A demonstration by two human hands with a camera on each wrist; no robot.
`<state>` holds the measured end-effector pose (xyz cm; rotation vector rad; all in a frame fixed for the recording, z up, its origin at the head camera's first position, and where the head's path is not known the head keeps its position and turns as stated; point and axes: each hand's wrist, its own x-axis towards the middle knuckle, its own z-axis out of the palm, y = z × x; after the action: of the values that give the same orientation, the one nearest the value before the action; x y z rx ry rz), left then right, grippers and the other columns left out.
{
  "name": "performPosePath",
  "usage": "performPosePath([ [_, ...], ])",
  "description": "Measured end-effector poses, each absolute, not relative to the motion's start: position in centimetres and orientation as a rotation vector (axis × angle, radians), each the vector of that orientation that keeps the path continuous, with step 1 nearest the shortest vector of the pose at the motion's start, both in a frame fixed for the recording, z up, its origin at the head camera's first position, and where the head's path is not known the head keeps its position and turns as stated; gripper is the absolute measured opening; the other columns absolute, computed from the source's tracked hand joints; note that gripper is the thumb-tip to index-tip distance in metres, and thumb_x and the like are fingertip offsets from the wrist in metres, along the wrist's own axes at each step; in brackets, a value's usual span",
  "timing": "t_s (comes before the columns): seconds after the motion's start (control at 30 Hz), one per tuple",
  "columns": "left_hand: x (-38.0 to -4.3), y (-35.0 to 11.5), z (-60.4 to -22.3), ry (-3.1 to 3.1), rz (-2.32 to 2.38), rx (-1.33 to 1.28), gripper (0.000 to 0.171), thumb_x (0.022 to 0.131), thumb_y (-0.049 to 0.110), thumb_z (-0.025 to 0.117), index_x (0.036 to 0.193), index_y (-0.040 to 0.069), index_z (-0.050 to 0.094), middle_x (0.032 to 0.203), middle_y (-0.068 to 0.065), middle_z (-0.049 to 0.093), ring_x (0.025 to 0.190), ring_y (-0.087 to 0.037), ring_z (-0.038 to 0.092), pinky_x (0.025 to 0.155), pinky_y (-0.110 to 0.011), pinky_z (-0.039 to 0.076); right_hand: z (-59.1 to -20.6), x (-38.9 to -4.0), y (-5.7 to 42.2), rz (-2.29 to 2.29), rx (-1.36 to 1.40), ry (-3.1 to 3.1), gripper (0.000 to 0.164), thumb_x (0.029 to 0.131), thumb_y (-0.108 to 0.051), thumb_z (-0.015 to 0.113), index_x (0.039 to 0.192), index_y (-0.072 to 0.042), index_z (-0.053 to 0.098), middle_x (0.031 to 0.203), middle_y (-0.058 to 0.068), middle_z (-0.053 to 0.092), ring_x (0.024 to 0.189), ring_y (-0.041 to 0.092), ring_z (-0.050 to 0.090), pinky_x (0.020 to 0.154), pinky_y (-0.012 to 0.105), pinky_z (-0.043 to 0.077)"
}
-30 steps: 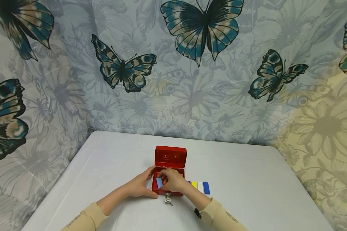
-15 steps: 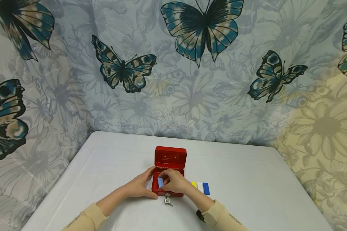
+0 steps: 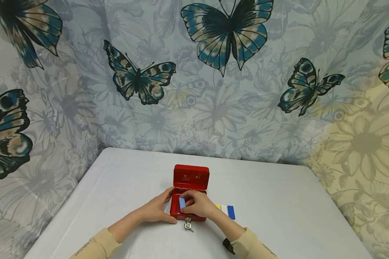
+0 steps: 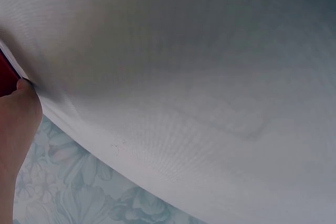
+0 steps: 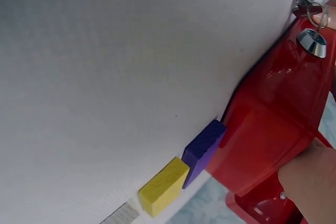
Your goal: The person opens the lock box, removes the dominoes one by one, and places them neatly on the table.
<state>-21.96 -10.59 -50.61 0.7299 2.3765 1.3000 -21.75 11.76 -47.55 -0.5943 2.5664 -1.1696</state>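
A red metal cash box (image 3: pixel 190 217) stands on the white table with its lid (image 3: pixel 191 175) raised. My left hand (image 3: pixel 155 207) holds the box's left side, thumb at the front corner and fingers towards the back. My right hand (image 3: pixel 199 204) reaches over the open box and pinches a light-blue rectangular block (image 3: pixel 182 203) inside the box's outline. A keyring with keys (image 3: pixel 188 225) hangs from the front lock. In the right wrist view, the lock cylinder (image 5: pixel 312 43) shows on the box's front. My right hand hides much of the box's inside.
Right of the box, flat blocks lie in a row: purple (image 5: pixel 203 150), yellow (image 5: pixel 164 186), white (image 3: pixel 224 209) and dark blue (image 3: pixel 231 212). The right forearm partly covers this row in the head view. Butterfly-patterned cloth (image 3: pixel 220 118) hangs behind the table.
My right hand has shifted slightly right with the light-blue block, which stands a little farther from the box's left wall. The left hand keeps its place on the box.
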Motion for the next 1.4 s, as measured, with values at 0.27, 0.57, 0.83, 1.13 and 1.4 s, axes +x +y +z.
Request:
performPosePath([
  [0.27,-22.0,-10.6,-50.6,2.389,1.289,0.749,0.107,0.074,0.031,0.086,0.153,0.007,0.019,0.154,-0.015,0.031,0.137,-0.036,0.038,0.111,-0.048,0.033,-47.4,-21.5,12.3,-1.252,-0.518,2.52,0.04,0.081,-0.019,0.08,0.117,-0.01,0.065,0.095,-0.001,0.065,0.082,0.013,0.063,0.08,0.037,0.058],
  [0.57,-21.8,-10.5,-50.5,2.389,1.287,0.735,0.107,0.074,0.031,0.086,0.154,0.007,0.018,0.154,-0.015,0.03,0.136,-0.038,0.038,0.111,-0.05,0.034,-47.2,-20.9,12.9,-1.393,-0.45,2.448,0.042,0.082,-0.022,0.079,0.12,-0.013,0.065,0.089,-0.001,0.067,0.082,0.015,0.063,0.083,0.041,0.056],
  [0.83,-21.9,-10.5,-50.6,2.396,1.288,0.733,0.106,0.074,0.03,0.086,0.153,0.008,0.02,0.152,-0.014,0.034,0.136,-0.035,0.039,0.111,-0.048,0.035,-47.2,-20.4,13.6,-1.549,-0.367,2.365,0.044,0.084,-0.022,0.077,0.124,-0.011,0.063,0.099,0.004,0.067,0.09,0.018,0.063,0.081,0.036,0.057],
  [1.13,-21.9,-10.4,-50.7,2.405,1.277,0.729,0.106,0.073,0.03,0.086,0.153,0.007,0.02,0.152,-0.014,0.034,0.137,-0.034,0.039,0.111,-0.048,0.035,-47.2,-20.1,14.4,-1.637,-0.28,2.292,0.047,0.086,-0.021,0.075,0.128,-0.008,0.06,0.094,0.003,0.066,0.088,0.016,0.061,0.078,0.032,0.057],
  [1.4,-22.0,-10.4,-50.7,2.412,1.273,0.697,0.107,0.072,0.031,0.087,0.153,0.007,0.02,0.153,-0.015,0.034,0.136,-0.036,0.039,0.11,-0.049,0.036,-46.8,-19.8,15.6,-1.681,-0.206,2.229,0.051,0.085,-0.025,0.076,0.129,-0.008,0.059,0.1,0.006,0.066,0.093,0.018,0.06,0.084,0.036,0.057],
])
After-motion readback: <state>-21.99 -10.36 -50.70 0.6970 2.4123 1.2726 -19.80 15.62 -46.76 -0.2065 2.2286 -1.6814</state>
